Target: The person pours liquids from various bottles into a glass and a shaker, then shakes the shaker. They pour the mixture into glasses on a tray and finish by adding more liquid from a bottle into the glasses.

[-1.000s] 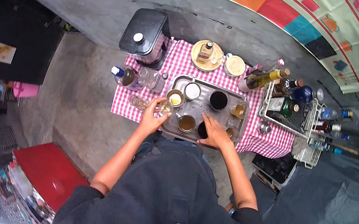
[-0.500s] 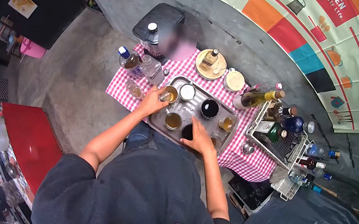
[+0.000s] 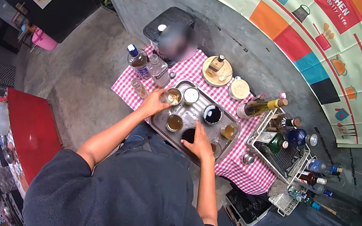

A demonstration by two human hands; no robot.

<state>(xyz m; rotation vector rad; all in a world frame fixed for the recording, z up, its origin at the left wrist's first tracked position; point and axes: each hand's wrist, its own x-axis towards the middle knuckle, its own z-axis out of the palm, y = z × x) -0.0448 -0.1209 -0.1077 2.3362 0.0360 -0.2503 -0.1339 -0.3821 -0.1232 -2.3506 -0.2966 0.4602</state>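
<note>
In my left hand [image 3: 154, 103] is a small clear glass [image 3: 169, 99], tipped at the rim of a glass cup [image 3: 175, 95] with amber liquid in it, on the left end of the metal tray [image 3: 199, 98]. My right hand [image 3: 200, 144] is spread beside a glass of dark liquid [image 3: 188, 135] near the tray's front edge, its thumb and fingers apart around the near right side. Between the hands stands a glass of brownish liquid [image 3: 175, 123]. Farther back on the tray are a cup with a white top [image 3: 191, 96] and another dark-filled glass [image 3: 212, 114].
Bottles [image 3: 138, 63] and a small glass jar [image 3: 138, 88] stand left of the tray on the checked cloth [image 3: 253, 176]. Behind it are a round wooden board [image 3: 224, 75] and a lidded mug [image 3: 240, 89]. A wire rack [image 3: 259, 138] with several bottles sits at right.
The whole view has shifted slightly as my head moved. My left hand still holds the small glass at the cup, and my right hand stays beside the dark glass.
</note>
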